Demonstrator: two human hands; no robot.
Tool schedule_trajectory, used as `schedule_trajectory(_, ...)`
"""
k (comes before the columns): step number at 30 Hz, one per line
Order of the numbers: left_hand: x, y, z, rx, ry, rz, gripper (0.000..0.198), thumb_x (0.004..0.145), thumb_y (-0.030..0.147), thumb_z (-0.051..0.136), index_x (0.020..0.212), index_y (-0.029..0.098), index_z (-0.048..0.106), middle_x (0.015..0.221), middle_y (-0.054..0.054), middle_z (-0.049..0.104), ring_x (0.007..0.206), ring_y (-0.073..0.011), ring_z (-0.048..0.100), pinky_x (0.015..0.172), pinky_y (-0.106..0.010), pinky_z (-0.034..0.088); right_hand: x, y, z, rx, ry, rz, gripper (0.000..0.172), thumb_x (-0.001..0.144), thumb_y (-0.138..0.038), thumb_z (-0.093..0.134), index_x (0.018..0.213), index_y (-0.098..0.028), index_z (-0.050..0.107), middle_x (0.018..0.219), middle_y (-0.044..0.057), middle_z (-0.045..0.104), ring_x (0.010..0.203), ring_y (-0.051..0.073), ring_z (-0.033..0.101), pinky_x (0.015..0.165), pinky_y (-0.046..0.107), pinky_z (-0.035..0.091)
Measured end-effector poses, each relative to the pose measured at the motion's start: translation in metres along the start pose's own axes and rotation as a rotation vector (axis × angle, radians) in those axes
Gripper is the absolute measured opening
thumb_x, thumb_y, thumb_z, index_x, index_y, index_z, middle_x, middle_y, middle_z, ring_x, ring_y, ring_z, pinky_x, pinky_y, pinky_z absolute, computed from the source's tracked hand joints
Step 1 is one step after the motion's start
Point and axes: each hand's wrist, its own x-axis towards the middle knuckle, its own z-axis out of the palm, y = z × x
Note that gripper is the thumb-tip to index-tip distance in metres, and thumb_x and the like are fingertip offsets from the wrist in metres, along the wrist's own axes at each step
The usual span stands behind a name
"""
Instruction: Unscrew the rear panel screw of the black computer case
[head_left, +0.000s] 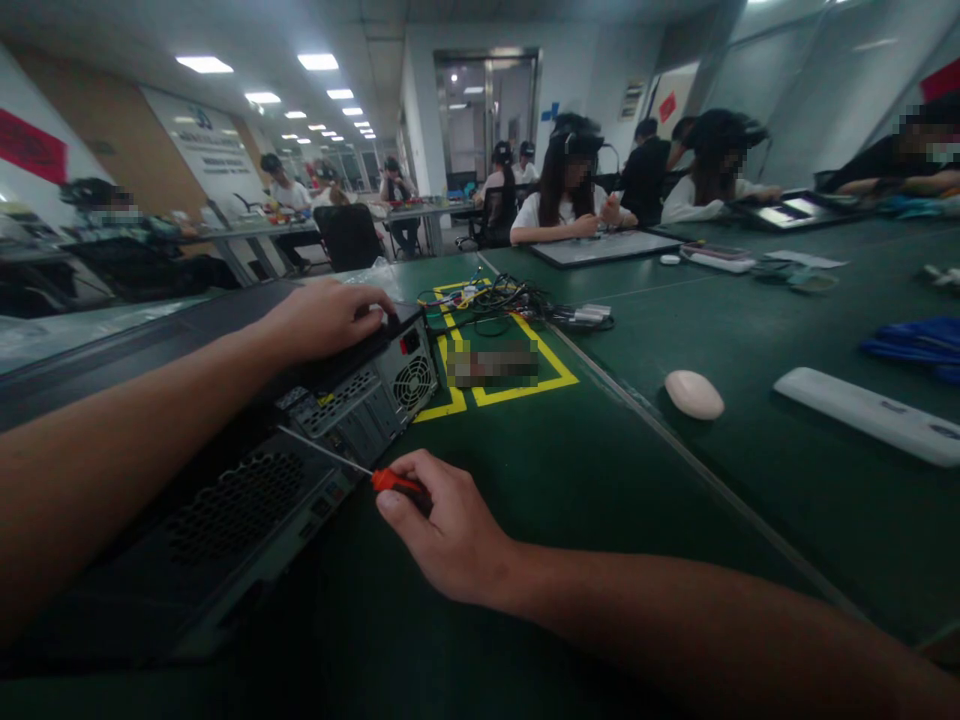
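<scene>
A black computer case [240, 500] lies on the green table at the left, its metal back panel with a round fan grille facing right. My left hand [330, 315] rests on the top edge of the case near the back corner, fingers bent over the edge; the fingertips are partly hidden. In my right hand [446, 525] is a screwdriver [401, 487] with a red and black handle, gripped between thumb and fingers. Its thin shaft points left, and the tip reaches the lower edge of the back panel.
Yellow tape [525, 392] marks the table behind the case, with tangled cables [517, 300] beyond. At right lie a pale rounded object [694, 394], a long white device [870, 412] and blue cloth [919, 345]. Several people sit across the table and farther back.
</scene>
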Motion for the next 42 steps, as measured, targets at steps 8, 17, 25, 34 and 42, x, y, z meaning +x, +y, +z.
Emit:
schedule_trajectory(8, 0.0006, 0.0013, 0.0004, 0.013, -0.003, -0.01, 0.051, 0.104, 0.039, 0.042, 0.133, 0.019, 0.08, 0.083, -0.007, 0.07, 0.07, -0.0201, 0.053, 0.073, -0.033, 0.038, 0.0015, 0.003, 0.0001, 0.005, -0.009, -0.062, 0.019, 0.108, -0.035, 0.059, 0.106, -0.02, 0.071, 0.093, 0.003, 0.072, 0.085, 0.019, 0.067, 0.084, 0.035, 0.054)
schedule_trajectory(17, -0.0019, 0.0035, -0.0037, -0.016, -0.013, -0.003, 0.048, 0.106, 0.035, 0.044, 0.134, 0.017, 0.079, 0.082, -0.008, 0.071, 0.072, -0.02, 0.054, 0.076, -0.034, 0.039, -0.0002, -0.0013, -0.0002, 0.066, -0.012, 0.066, 0.018, 0.095, -0.029, 0.073, 0.104, -0.025, 0.057, 0.09, -0.001, 0.066, 0.08, 0.018, 0.064, 0.072, 0.031, 0.051)
schedule_trajectory(25, -0.002, 0.0041, -0.0041, -0.011, -0.017, -0.011, 0.048, 0.106, 0.035, 0.045, 0.134, 0.017, 0.079, 0.08, -0.007, 0.071, 0.073, -0.0203, 0.055, 0.076, -0.033, 0.038, 0.0016, 0.0003, 0.0007, 0.076, -0.015, 0.056, 0.016, 0.096, -0.03, 0.07, 0.103, -0.024, 0.057, 0.087, -0.002, 0.065, 0.079, 0.019, 0.064, 0.072, 0.033, 0.05)
schedule_trajectory(34, -0.0027, 0.0053, -0.0056, -0.024, -0.029, -0.015, 0.048, 0.106, 0.035, 0.045, 0.135, 0.017, 0.079, 0.08, -0.007, 0.071, 0.073, -0.0207, 0.054, 0.075, -0.033, 0.037, 0.0008, -0.0015, 0.0002, 0.069, -0.026, 0.085, 0.016, 0.098, -0.032, 0.07, 0.104, -0.024, 0.057, 0.089, -0.001, 0.065, 0.079, 0.018, 0.063, 0.071, 0.032, 0.051)
schedule_trajectory(42, -0.0015, 0.003, -0.0038, -0.009, -0.037, -0.004, 0.051, 0.105, 0.038, 0.042, 0.135, 0.019, 0.079, 0.097, -0.01, 0.077, 0.075, -0.0223, 0.059, 0.08, -0.036, 0.04, 0.0017, -0.0002, 0.0003, 0.071, -0.018, 0.082, 0.015, 0.097, -0.031, 0.07, 0.103, -0.024, 0.058, 0.089, -0.001, 0.065, 0.079, 0.018, 0.063, 0.07, 0.03, 0.05)
